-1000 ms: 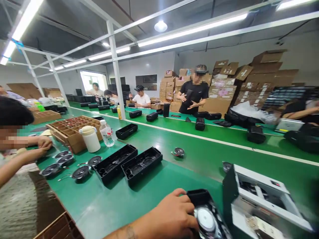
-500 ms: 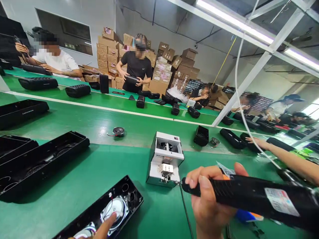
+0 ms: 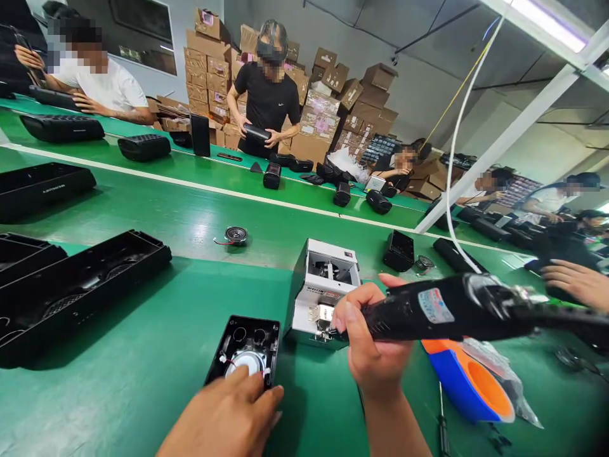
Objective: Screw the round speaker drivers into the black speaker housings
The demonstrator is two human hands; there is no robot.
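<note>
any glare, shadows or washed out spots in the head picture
Head view: pale glare lower left on the glossy green tabletop; head view: shadow right of the open black rectangular plastic housing; head view: long white tube light washed out, top right.

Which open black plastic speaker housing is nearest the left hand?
The rectangular black plastic housing just left of the white-and-grey metal machine: the bare left hand lies over the round silver speaker inside it. The other open housings stand apart.

Single head-worn view, facing forward and down, tilted, close above hands (image 3: 371, 362), green workbench (image 3: 190, 324)
</note>
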